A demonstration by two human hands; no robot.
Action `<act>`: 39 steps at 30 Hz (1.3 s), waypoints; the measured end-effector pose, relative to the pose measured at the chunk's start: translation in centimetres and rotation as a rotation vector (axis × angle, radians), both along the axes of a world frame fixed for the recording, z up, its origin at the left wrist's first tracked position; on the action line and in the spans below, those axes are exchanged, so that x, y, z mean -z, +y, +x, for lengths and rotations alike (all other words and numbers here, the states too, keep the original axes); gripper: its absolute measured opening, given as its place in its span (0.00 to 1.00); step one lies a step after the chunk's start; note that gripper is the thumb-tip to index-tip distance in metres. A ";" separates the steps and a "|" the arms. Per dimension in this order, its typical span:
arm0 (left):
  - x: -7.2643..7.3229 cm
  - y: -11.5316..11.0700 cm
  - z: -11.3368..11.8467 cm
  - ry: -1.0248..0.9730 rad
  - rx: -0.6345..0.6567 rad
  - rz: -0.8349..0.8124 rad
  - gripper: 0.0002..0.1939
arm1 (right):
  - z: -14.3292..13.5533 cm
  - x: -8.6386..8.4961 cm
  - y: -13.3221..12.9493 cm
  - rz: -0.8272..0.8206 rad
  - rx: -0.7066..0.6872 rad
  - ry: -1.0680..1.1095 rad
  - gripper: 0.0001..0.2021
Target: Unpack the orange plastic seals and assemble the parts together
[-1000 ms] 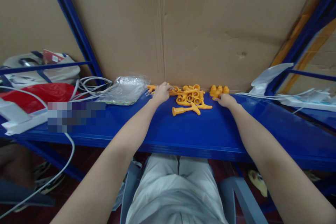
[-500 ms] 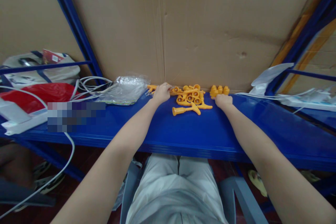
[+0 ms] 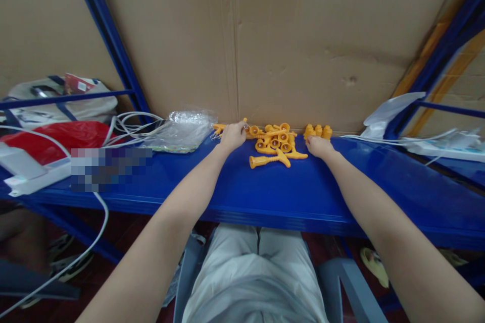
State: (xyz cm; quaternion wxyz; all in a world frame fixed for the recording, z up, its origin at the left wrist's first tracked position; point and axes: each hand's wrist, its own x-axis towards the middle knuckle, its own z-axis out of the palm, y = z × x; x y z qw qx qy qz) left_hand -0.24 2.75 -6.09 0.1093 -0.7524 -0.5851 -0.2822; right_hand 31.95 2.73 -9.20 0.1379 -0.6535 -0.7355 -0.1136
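My left hand (image 3: 233,135) is at the left end of a pile of yellow plastic parts (image 3: 282,136). Its fingers are closed, and a small yellow tip sticks up above them; the rest of that piece is hidden. Several parts in the pile have cup-shaped ends that face me. At the pile's front lies one yellow part with a flared end and a curved handle (image 3: 270,158). My right hand (image 3: 319,146) has its fingers bent and closed at the front of a row of upright yellow caps (image 3: 318,131), with the fingertips on the leftmost ones.
A clear plastic bag (image 3: 184,133) lies left of the pile on the blue table (image 3: 261,192). Farther left are white cables (image 3: 136,123), a red bag (image 3: 64,136) and a white power strip (image 3: 38,174). A cardboard panel (image 3: 288,40) stands behind, with blue posts at both sides.
My right hand has shifted slightly left, with its fingers now reaching up against the leftmost caps. A yellow tip now shows above my left fingers. The pile looks unchanged.
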 end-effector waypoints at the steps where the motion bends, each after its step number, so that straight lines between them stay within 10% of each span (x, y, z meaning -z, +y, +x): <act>1: 0.0 0.0 0.0 -0.014 0.001 0.003 0.18 | 0.0 -0.2 -0.1 -0.044 0.013 0.014 0.26; 13: 0.9 1.2 -0.7 -0.016 0.061 0.103 0.26 | -1.0 -1.3 -1.2 -0.214 0.106 -0.020 0.23; 27: 2.1 2.1 -2.3 0.070 -0.122 -0.398 0.34 | -1.5 -1.8 -1.7 -0.242 0.113 -0.009 0.23; 39: 2.4 2.5 -2.4 0.139 -0.168 -0.457 0.33 | -1.5 -1.8 -1.8 -0.246 0.117 -0.034 0.23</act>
